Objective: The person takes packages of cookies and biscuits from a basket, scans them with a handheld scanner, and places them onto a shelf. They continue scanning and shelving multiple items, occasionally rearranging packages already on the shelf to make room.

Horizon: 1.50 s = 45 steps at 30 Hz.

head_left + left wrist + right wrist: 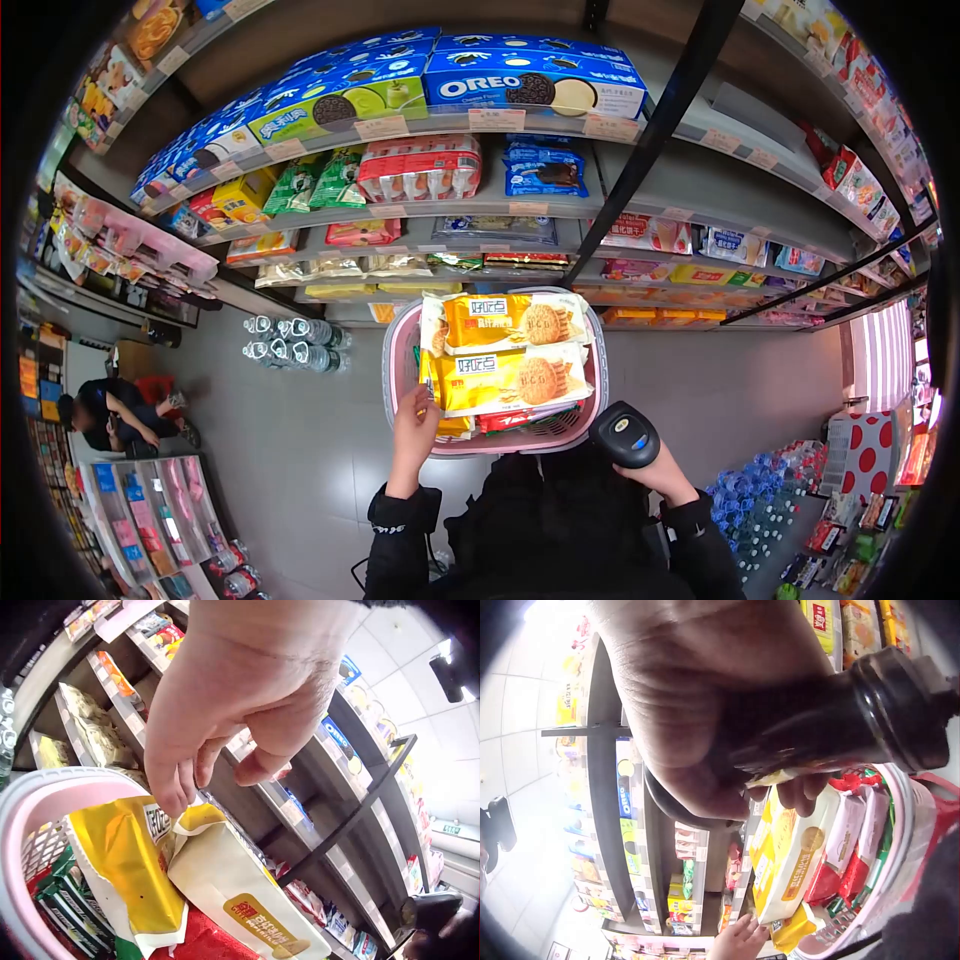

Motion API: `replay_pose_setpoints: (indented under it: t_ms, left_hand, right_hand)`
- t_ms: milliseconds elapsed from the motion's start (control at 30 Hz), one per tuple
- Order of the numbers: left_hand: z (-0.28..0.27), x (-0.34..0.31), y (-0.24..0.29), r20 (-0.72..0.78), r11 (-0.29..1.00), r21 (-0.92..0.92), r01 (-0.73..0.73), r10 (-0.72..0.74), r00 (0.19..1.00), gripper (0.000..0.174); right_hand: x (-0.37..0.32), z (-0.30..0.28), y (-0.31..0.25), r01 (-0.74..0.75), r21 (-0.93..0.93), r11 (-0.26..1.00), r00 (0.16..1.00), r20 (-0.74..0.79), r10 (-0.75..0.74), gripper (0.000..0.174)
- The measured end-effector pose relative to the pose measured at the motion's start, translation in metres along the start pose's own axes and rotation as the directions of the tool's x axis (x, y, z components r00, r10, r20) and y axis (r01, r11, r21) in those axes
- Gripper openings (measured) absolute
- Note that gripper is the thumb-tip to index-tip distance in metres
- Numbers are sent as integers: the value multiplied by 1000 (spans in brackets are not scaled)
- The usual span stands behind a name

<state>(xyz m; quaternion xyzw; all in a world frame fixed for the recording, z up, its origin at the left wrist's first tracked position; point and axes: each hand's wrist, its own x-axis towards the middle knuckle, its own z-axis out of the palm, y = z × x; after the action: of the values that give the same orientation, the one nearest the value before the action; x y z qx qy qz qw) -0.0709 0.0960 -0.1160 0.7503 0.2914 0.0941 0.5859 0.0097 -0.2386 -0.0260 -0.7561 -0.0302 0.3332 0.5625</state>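
In a pink basket [399, 375] with a pale rim lie two yellow-and-white biscuit packs, the upper pack [500, 323] and the lower pack [515, 380], printed with round biscuits. My left hand [415, 430] is at their left end. In the left wrist view, the fingertips of that hand [232, 697] are right at the top edge of a yellow pack [124, 855], with the thumb apart from them. My right hand [655, 475] grips a black barcode scanner [624, 434] by its handle [802, 720], to the right of the basket.
Red and green packs [859, 847] lie lower in the basket. Ahead stand shelves with blue Oreo boxes [535, 80] and bagged snacks. Bottled water [295, 343] stands on the floor at left, more bottles [750, 510] at right. A person [125, 415] sits at far left.
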Motion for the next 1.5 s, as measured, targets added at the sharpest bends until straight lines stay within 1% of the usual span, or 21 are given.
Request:
replay_pose_setpoints:
  t_ms: [67,133,200,267,400,433,500,567,700,733,767,833,867,933,1033,1167,1233,1267,1333,1467,1500]
  left_hand:
    - [4,2,2,-25,997,70,-30,32,999,38]
    - [7,4,14,-10,986,156,56,-55,998,41]
    - [11,7,20,-24,981,180,73,-69,997,40]
    - [11,9,19,-28,958,263,115,-112,993,39]
    - [17,19,4,-45,936,304,180,-175,984,43]
    - [18,23,-1,-70,942,261,211,-200,977,45]
    - [23,24,0,-100,941,218,257,-241,965,47]
    - [28,27,27,-129,891,254,375,-353,927,46]
    - [29,28,30,-137,877,267,399,-376,917,50]
    - [31,28,12,-160,948,128,290,-269,950,35]
    - [28,26,-1,-162,946,130,296,-275,948,35]
    - [26,26,-1,-114,943,124,310,-297,948,27]
    - [27,25,0,-113,941,126,313,-300,947,27]
    - [29,21,13,-106,946,38,323,-318,942,24]
    - [19,11,13,-15,932,123,340,-341,940,16]
    - [20,-3,20,-32,956,60,286,-285,958,18]
    - [20,-9,29,13,959,-172,225,-226,974,15]
    - [18,-12,28,15,960,-174,221,-222,975,15]
    - [13,-20,24,67,894,-376,244,-236,969,16]
    - [8,-31,31,80,902,-385,195,-178,981,24]
    - [5,-36,33,124,872,-444,206,-168,978,30]
  right_hand:
    - [14,-5,0,6,-13,1000,1000,12,-6,45]
    - [36,-9,5,17,-19,1000,999,50,-17,41]
    - [60,-9,-1,34,-21,999,997,70,-32,38]
    - [82,-8,-6,108,30,994,988,111,-110,36]
    - [118,-14,1,128,-66,990,956,272,-106,42]
    - [124,-15,2,124,-60,990,954,280,-102,42]
    - [133,-17,9,124,86,989,927,345,-146,46]
    - [139,-22,7,74,43,996,913,400,-85,48]
    - [149,-25,14,68,80,994,870,483,-98,45]
    - [151,-26,15,79,78,994,860,498,-108,44]
    - [153,-27,15,74,80,994,859,502,-104,44]
    - [155,-28,12,27,25,999,821,570,-36,55]
    - [153,-28,10,23,27,999,821,571,-34,55]
    - [149,-25,5,52,73,996,827,556,-84,54]
    - [142,-19,1,94,92,991,830,542,-129,52]
    - [127,-14,-8,44,26,999,855,516,-51,43]
    - [116,-11,-17,171,39,984,870,462,-170,43]
    - [110,-10,-22,175,38,984,871,460,-173,43]
    - [97,-8,-31,210,61,976,909,355,-218,42]
    - [75,-10,-34,245,13,969,910,341,-235,41]
    - [67,-10,-37,255,10,967,912,331,-244,41]
